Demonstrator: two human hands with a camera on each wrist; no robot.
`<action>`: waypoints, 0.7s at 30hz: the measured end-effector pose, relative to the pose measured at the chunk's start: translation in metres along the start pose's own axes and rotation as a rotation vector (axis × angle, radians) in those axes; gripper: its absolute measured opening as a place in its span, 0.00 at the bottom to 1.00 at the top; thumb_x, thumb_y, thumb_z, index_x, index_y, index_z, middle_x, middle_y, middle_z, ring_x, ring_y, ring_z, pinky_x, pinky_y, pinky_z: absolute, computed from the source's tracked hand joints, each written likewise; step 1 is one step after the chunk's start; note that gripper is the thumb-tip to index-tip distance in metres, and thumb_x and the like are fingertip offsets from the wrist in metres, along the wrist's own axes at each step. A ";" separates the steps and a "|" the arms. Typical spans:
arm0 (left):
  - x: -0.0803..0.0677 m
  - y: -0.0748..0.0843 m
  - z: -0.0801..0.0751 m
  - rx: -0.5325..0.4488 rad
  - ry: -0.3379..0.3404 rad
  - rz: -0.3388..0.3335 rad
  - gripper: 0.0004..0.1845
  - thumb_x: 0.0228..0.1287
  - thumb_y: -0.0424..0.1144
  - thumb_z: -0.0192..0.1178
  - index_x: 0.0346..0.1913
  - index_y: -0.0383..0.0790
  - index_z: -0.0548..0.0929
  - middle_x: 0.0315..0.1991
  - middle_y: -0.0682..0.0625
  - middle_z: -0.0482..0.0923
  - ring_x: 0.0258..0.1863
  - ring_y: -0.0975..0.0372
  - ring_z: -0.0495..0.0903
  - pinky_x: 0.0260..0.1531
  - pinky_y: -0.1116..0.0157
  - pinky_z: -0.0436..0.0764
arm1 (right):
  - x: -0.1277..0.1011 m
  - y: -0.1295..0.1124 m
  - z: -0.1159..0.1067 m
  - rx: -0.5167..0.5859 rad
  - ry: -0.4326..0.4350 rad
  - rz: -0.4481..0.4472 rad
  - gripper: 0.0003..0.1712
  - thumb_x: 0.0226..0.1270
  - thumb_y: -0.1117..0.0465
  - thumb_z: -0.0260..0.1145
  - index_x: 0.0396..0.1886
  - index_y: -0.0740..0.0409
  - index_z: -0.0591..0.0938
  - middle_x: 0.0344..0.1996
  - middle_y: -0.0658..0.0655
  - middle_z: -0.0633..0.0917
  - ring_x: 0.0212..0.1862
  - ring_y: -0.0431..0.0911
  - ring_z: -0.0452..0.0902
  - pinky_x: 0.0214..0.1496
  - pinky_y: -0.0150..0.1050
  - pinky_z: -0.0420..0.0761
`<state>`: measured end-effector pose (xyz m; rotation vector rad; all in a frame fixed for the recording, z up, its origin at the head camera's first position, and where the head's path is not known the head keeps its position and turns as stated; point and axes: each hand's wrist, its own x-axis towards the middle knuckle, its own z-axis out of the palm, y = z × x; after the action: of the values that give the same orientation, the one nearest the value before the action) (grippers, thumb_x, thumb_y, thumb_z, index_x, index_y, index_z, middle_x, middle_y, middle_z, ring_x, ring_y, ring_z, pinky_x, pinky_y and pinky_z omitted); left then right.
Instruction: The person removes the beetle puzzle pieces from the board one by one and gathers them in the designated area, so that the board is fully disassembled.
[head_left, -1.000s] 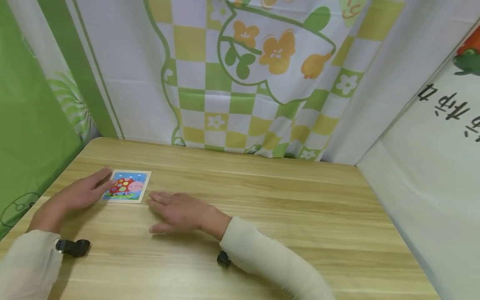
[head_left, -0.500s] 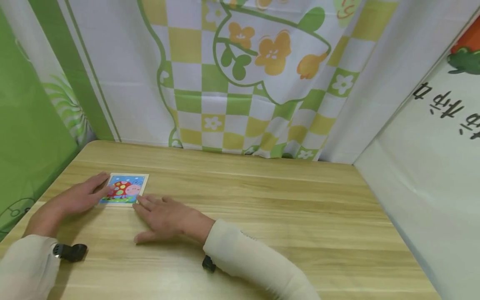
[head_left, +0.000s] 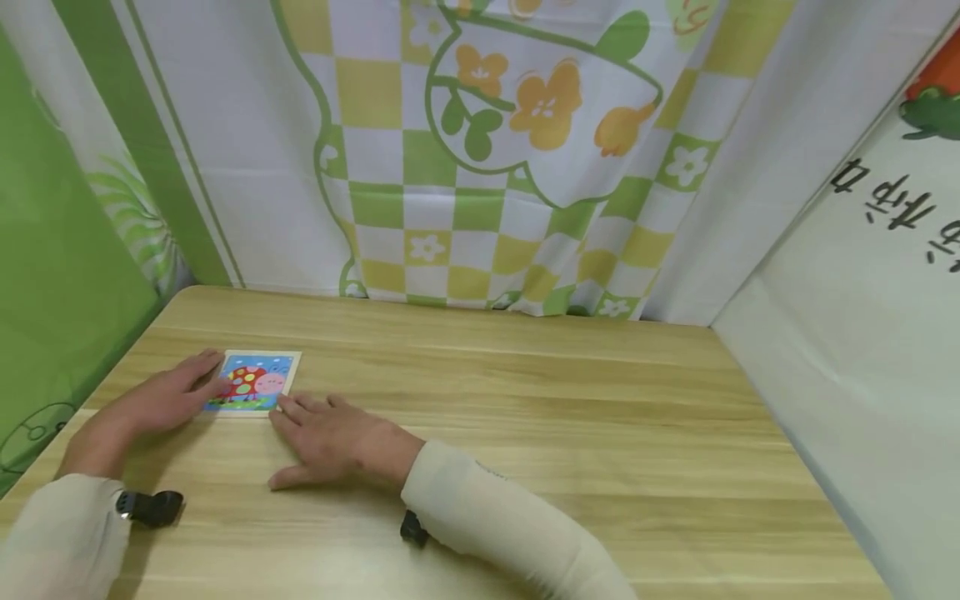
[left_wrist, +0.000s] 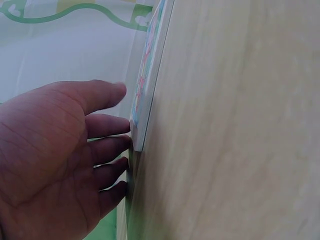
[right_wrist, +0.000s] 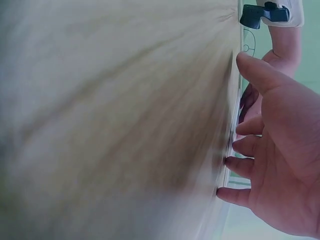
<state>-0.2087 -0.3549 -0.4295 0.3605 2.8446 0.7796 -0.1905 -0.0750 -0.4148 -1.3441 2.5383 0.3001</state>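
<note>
A square picture board [head_left: 258, 385] lies flat on the table, showing a red spotted ladybird on blue within a pale border. Seen edge-on in the left wrist view, this board [left_wrist: 148, 95] is thin but has a visible thickness. My left hand [head_left: 168, 397] rests at the board's left edge, its thumb reaching over the picture and fingers loosely bent. At the lower right corner, my right hand [head_left: 335, 443] lies palm down with fingers extended, fingertips at the board's edge. Its thumb is spread away. Neither hand visibly curls round the board.
The wood-grain table [head_left: 570, 433] extends right and towards me. Behind it hangs a checked, flowered curtain [head_left: 480, 208]; a green cloth [head_left: 67, 233] borders the left and a white panel [head_left: 862, 358] the right. A black wrist camera [head_left: 153, 507] sits at the left sleeve.
My right hand has moved left, from a gap beside the board to its lower right corner. The left hand stays at the left edge. The head view has shifted slightly.
</note>
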 end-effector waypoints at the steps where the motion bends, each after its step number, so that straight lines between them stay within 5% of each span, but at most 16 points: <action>1: -0.001 0.001 0.000 -0.005 -0.001 0.003 0.37 0.85 0.47 0.43 0.75 0.14 0.52 0.73 0.15 0.46 0.71 0.21 0.48 0.66 0.28 0.51 | 0.000 0.000 0.000 0.000 -0.002 0.000 0.56 0.71 0.20 0.42 0.87 0.46 0.43 0.85 0.46 0.43 0.83 0.41 0.36 0.81 0.44 0.51; 9: -0.005 -0.001 0.001 -0.013 0.007 0.037 0.29 0.85 0.37 0.36 0.74 0.14 0.54 0.74 0.15 0.46 0.73 0.23 0.46 0.69 0.30 0.50 | -0.001 -0.002 0.001 -0.011 -0.005 0.017 0.56 0.72 0.21 0.42 0.87 0.47 0.44 0.85 0.46 0.43 0.83 0.40 0.36 0.81 0.42 0.50; 21: -0.004 -0.004 0.001 0.007 0.003 0.055 0.28 0.83 0.32 0.40 0.74 0.14 0.54 0.73 0.15 0.46 0.73 0.23 0.46 0.69 0.30 0.50 | -0.002 -0.001 0.002 0.003 0.011 0.035 0.56 0.71 0.20 0.43 0.86 0.46 0.46 0.85 0.48 0.44 0.83 0.43 0.38 0.81 0.44 0.50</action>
<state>-0.2051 -0.3590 -0.4320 0.4403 2.8521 0.7816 -0.1887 -0.0738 -0.4161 -1.3045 2.5723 0.2965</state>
